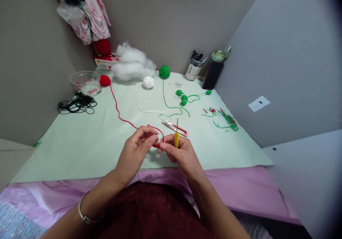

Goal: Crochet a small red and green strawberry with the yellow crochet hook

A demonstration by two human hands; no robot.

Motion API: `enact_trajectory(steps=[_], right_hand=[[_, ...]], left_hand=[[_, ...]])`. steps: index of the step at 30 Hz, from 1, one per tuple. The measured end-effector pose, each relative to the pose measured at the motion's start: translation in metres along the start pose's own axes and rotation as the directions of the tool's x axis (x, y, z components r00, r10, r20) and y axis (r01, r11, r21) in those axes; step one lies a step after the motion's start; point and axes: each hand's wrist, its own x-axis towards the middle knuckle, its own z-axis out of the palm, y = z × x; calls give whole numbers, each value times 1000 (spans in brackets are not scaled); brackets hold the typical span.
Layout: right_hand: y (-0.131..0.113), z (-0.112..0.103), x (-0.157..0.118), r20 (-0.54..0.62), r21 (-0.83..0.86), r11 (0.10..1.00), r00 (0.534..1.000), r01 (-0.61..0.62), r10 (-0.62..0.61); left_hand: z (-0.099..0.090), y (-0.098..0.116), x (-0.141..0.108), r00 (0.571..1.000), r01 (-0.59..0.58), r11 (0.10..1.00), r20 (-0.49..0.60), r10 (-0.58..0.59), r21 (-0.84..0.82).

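The left hand (135,145) pinches red yarn (163,136) over the pale worktop (104,153); the right hand (179,150) clasps a yellow-handled tool (176,139), thumb against the yarn. The yarn runs to a round red ball (105,80) beside a clear tub (73,83) (contents hard to make out). Fluffy stuffing (130,67) and a cup (191,72) of dark items stand before grey walls (165,25).

White stuffing (130,63) billows on a worktop (107,149), with a white ball (148,82) and a green yarn ball (164,71) at its right and a dark phone (213,75) propped farther right; to its left sit a clear tub (92,89) and a black cord tangle (78,103).
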Motion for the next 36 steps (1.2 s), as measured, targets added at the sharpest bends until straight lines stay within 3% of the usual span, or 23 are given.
enact_trajectory(steps=[3,7,11,16,20,23,27,30,34,36], right_hand=[[3,-1,1,-27,40,999,999,24,-23],[2,3,1,-62,16,995,993,100,-99],[-1,10,2,-95,-12,986,981,167,-167],[2,15,5,-93,-41,975,971,219,-222],[9,15,7,-91,-4,984,980,176,-176],[13,15,9,-98,43,991,988,125,-121],[11,14,11,-114,71,995,992,65,-56],[4,4,8,-125,-50,990,982,135,-140],[-4,-12,-4,-185,-412,854,889,318,-420],[-5,-15,-12,-180,-488,804,862,340,-474]], left_hand=[[-1,1,-5,999,46,999,30,-45,-7],[-5,2,-6,994,101,995,-36,-101,8],[-8,0,-5,994,110,994,-30,-109,21],[-7,-4,-6,994,69,997,-91,-65,43],[-7,-5,-7,992,16,996,-129,-5,89],[-8,-6,-7,994,57,994,-93,-48,92],[-7,-9,-7,988,144,989,56,-142,-35],[-7,-12,-8,974,217,962,103,-202,-167],[-7,-14,-8,980,197,960,-2,-201,-199],[-8,-14,-8,982,168,965,-51,-181,-203]])
